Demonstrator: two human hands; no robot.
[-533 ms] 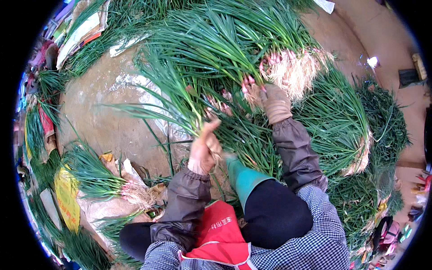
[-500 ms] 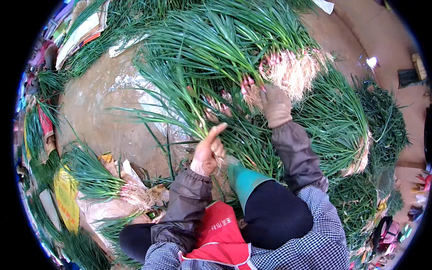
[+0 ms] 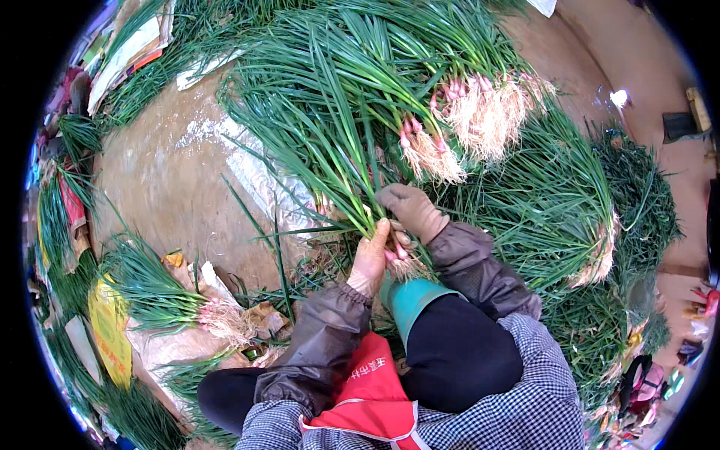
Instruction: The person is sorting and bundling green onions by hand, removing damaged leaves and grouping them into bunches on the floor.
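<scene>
A small bunch of spring onions [image 3: 346, 180] with green leaves, pinkish bulbs and pale roots is held low in front of me. My left hand [image 3: 372, 256] is closed round its stems just above the bulbs. Close by, my gloved right hand [image 3: 414, 211] has its fingers bent and pressed against the stems of the same bunch; its fingertips are partly hidden. Beyond the right hand, a small cluster of spring onions [image 3: 429, 154] lies with roots toward me, next to a larger root-trimmed-looking pile [image 3: 486, 112] whose roots fan out.
More spring onions [image 3: 555, 202] are heaped at the right, and another bundle [image 3: 161, 292] lies on sacking at the left. A yellow bag [image 3: 110, 330] sits beside it. Wet brown floor [image 3: 157, 180] shows at left, with a crumpled clear plastic sheet [image 3: 259, 176]. A green boot [image 3: 411, 304] covers my leg.
My right hand has come from the far cluster down and left to the bunch in my left hand. The left hand has shifted slightly right, its bunch swinging more upright, and its forefinger has closed.
</scene>
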